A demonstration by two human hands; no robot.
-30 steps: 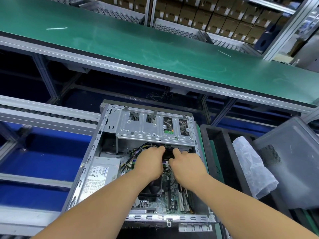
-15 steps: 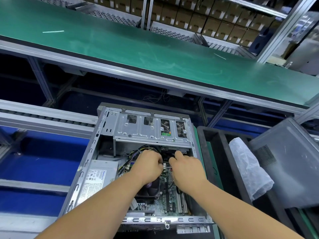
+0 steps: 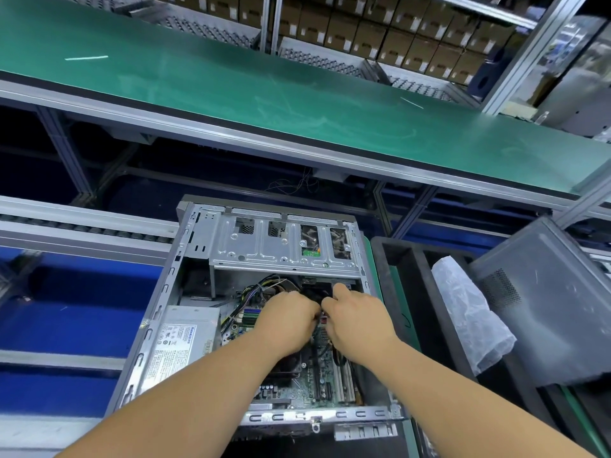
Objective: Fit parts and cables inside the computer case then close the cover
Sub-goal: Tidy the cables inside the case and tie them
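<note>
Both hands, left (image 3: 291, 320) and right (image 3: 355, 317), pinch black cables (image 3: 312, 294) inside the open grey metal computer case (image 3: 185, 279); tugging might unseat a connector.

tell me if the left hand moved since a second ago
Yes, slightly. The left hand drew back toward the person from the drive cage; its fingers, which reached its edge, now curl on the black cables.

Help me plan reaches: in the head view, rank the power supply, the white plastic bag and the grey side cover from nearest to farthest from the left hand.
From the left hand:
1. Power supply, inside the case, just to its left.
2. White plastic bag, in the black tray to the right.
3. Grey side cover, leaning at the far right, beyond the bag.
</note>
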